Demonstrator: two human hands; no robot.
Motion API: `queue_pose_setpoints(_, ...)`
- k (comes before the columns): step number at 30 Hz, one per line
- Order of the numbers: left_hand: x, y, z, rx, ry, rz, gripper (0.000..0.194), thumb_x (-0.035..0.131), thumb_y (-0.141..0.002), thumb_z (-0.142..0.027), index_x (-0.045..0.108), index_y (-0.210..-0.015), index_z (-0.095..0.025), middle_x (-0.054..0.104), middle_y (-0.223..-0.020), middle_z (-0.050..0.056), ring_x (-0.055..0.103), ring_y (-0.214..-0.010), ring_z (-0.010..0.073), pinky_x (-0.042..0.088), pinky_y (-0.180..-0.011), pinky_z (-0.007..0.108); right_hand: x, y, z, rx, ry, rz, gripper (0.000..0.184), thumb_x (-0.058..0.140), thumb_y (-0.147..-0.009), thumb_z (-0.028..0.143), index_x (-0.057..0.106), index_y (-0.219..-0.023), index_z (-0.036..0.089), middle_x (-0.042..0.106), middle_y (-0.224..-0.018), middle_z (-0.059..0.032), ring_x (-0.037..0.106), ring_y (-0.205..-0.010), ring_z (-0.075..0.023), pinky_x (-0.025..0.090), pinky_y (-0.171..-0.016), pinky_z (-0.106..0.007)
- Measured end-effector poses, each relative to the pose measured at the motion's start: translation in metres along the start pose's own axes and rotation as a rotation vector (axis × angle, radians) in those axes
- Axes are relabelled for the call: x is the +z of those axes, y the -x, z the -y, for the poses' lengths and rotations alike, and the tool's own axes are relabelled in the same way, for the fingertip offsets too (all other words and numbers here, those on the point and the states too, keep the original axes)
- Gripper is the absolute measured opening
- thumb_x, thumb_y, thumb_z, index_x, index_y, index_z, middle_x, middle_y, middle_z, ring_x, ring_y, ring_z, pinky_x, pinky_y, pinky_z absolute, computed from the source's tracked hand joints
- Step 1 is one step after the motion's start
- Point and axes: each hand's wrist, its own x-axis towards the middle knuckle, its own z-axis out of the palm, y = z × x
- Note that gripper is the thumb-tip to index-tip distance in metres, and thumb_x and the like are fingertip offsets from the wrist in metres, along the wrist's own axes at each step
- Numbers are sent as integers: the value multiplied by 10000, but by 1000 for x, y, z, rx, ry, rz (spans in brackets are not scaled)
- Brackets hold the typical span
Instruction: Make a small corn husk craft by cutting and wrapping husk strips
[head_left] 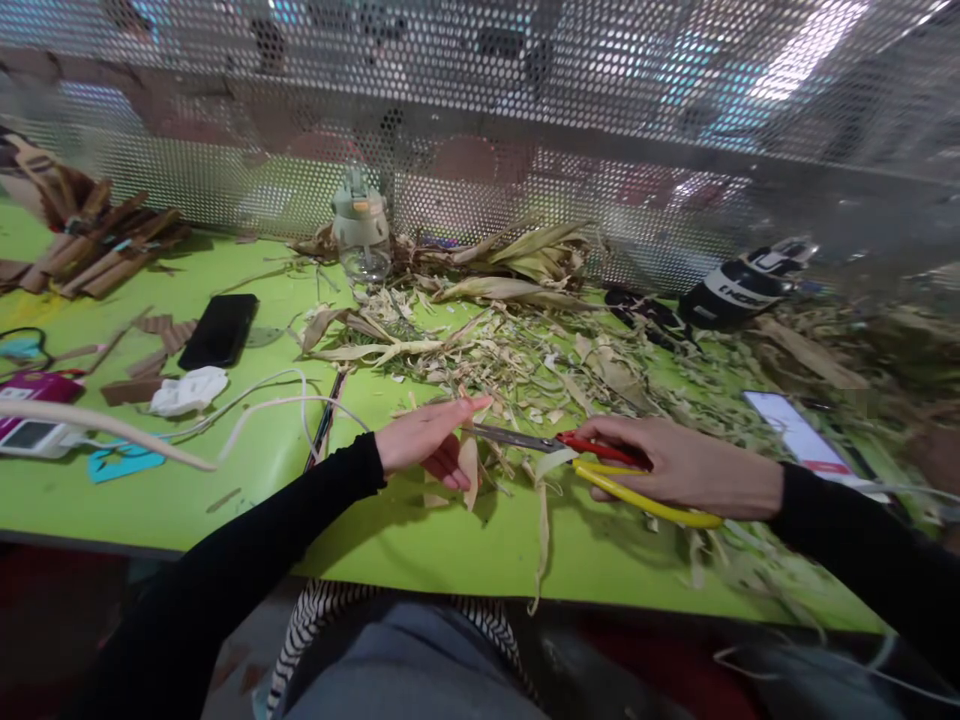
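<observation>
My right hand (pixel 679 465) is closed round scissors (pixel 600 462) with red and yellow handles; their metal blades point left. My left hand (pixel 429 440) pinches a pale strip of dried corn husk (pixel 470 468) that hangs from its fingers just below the blade tips. Both hands hover over the front part of a bright green table (pixel 247 470). Another husk strip (pixel 542 530) droops beneath the scissors toward the table's front edge. Black sleeves cover both of my arms.
Dried husks and cuttings (pixel 517 350) litter the middle and right of the table. A black phone (pixel 219 329), white cables (pixel 262 400), a pink device (pixel 34 390) and cardboard strips (pixel 105 245) lie left. A small bottle (pixel 361 235) stands by the perforated metal screen (pixel 525 120). A lit phone (pixel 799 432) lies right.
</observation>
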Motion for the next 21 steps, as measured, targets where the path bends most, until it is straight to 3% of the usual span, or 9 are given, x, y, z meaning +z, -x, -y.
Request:
queue_pose_setpoints(7,6,2,-2,-35,7,-4,606,336,-900,-522,250,-1440,-262,680,-567,41,667,-533,156,532,-568,254,5,2,-3,-35,-19,-51,450,528,-750,615,611,-906,202,543,-628,7,457,-549,-139,331,-518,-250)
queue_pose_setpoints(11,4,1,0,-50,35,14,727,371,-850,-601,200,-1455,-235,702,-596,51,674,-542,173,529,-541,246,7,3,-4,-59,-13,-44,378,525,-777,566,617,-885,215,545,-603,12,453,-525,-137,340,-496,-255)
queue_pose_setpoints(15,1,-1,3,-32,87,16,785,397,-826,-624,159,-1461,-228,723,-654,57,681,-567,174,543,-580,263,9,2,-27,-46,37,-110,419,466,-797,601,607,-909,222,574,-610,-5,484,-501,-152,360,-477,-273)
queue_pose_setpoints(18,0,-3,4,2,220,-9,753,467,-852,-524,164,-1454,-187,730,-722,75,698,-662,167,550,-698,288,12,1,-60,60,152,-305,480,386,-820,628,590,-948,212,584,-599,-32,516,-482,-182,385,-476,-303)
queue_pose_setpoints(21,1,-4,2,52,373,-34,699,606,-816,-236,251,-1406,-116,727,-879,114,697,-801,158,523,-830,302,20,0,-80,92,278,-406,490,355,-867,569,579,-1038,168,652,-738,-112,595,-583,-232,444,-545,-337)
